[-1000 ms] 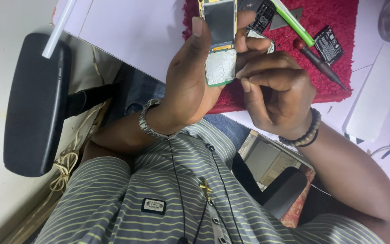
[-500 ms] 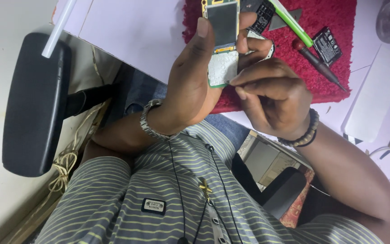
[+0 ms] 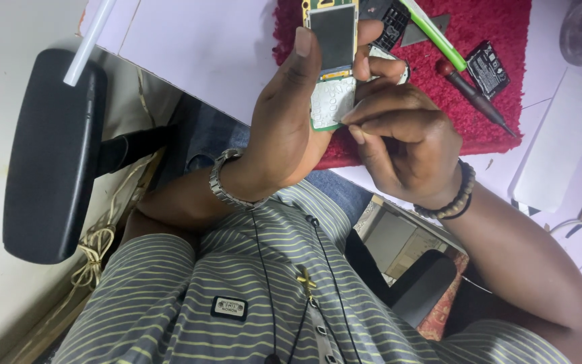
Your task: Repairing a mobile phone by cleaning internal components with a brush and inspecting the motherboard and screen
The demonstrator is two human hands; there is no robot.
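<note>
My left hand (image 3: 284,121) grips an opened small phone board (image 3: 332,64), green-edged, with a dark screen above and a white keypad membrane below. Its thumb lies along the board's left side. My right hand (image 3: 402,138) is curled against the board's right edge, fingertips pinching at the lower corner of the white membrane. A metal watch sits on the left wrist, a beaded bracelet on the right. Both hands hover over the front edge of a red mat (image 3: 506,81).
On the red mat lie a green pen-like tool (image 3: 432,30), a dark-handled screwdriver (image 3: 476,98), a black battery (image 3: 488,67) and a keypad part (image 3: 393,23). A white table (image 3: 197,47) lies behind; a black chair armrest (image 3: 52,155) stands left.
The hands and board have shifted slightly left in view. My right fingers have slid down toward the lower corner of the white membrane.
</note>
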